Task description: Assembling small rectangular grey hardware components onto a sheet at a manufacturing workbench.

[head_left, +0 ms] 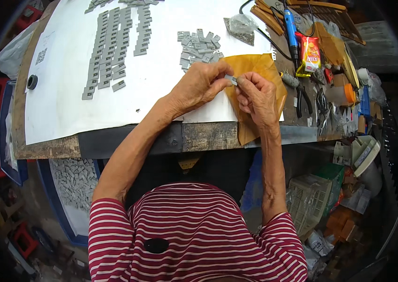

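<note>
Between thumb and fingers, my left hand (200, 83) pinches a small grey rectangular piece (230, 79). My right hand (259, 97) meets it at the piece's right end, its thumb and forefinger pressed together there. Whatever sits between those right fingertips is too small to make out. Beneath both hands lies a creased sheet of brown paper (260, 63), hanging partly over the table's near edge. A loose heap of similar grey pieces (200, 46) is just beyond my left hand. Farther left, more grey pieces (109, 47) stand in overlapping rows, each with a dark spot.
White sheeting (62, 94) covers much of the table. At the right are a blue corded tool (291, 35), a red snack packet (309, 52), black-handled pliers (303, 101) and a bag of small parts (241, 30). Below left, a blue tray (58, 199) holds many grey pieces.
</note>
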`<state>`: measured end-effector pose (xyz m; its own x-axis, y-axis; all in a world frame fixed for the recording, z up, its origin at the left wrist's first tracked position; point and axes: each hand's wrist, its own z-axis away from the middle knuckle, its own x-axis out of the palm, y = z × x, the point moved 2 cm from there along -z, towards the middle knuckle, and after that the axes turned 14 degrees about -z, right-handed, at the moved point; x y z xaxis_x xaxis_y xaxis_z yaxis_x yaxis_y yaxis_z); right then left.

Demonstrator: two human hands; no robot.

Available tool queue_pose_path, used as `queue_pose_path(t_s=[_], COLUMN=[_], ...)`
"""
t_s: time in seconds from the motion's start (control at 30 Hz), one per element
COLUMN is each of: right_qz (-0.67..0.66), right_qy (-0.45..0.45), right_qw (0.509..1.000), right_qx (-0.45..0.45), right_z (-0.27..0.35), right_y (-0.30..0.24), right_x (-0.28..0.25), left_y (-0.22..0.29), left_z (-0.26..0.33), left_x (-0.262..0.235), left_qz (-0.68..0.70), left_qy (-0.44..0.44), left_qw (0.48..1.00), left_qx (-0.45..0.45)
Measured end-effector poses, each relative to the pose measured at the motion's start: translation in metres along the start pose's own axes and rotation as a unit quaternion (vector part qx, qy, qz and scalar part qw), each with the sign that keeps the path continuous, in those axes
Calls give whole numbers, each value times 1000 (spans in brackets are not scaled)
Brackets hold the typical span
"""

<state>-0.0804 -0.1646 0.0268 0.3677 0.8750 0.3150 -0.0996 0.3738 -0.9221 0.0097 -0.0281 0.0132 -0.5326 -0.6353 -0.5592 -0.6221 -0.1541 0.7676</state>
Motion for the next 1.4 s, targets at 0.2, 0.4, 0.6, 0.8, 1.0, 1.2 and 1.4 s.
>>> queue_pose_path(t_s=[0.2,0.4,0.6,0.8,1.0,1.2,1.4], right_qz=[-3,-3,-2,-20,-34,-49,-38], right_qy=[6,19,19,17,11,13,9], right_qw=[1000,1000,1000,1000,999,998,999], right_qx=[0,5,11,17,23,30,30], right_z=[0,1,1,1,2,2,2], right_y=[1,2,4,2,3,4,5], right_x=[2,4,3,1,0,1,1], left_y=[-1,-2,-3,-4,-2,-4,-4], left_z=[1,1,1,1,1,2,1], left_x=[1,2,3,4,3,4,4], left_qz=[13,11,-22,-28,-4,-13,-18], left_qy=[7,19,34,33,23,17,19], left_qw=[1000,1000,998,997,998,999,998], left_qx=[2,23,53,59,57,48,53])
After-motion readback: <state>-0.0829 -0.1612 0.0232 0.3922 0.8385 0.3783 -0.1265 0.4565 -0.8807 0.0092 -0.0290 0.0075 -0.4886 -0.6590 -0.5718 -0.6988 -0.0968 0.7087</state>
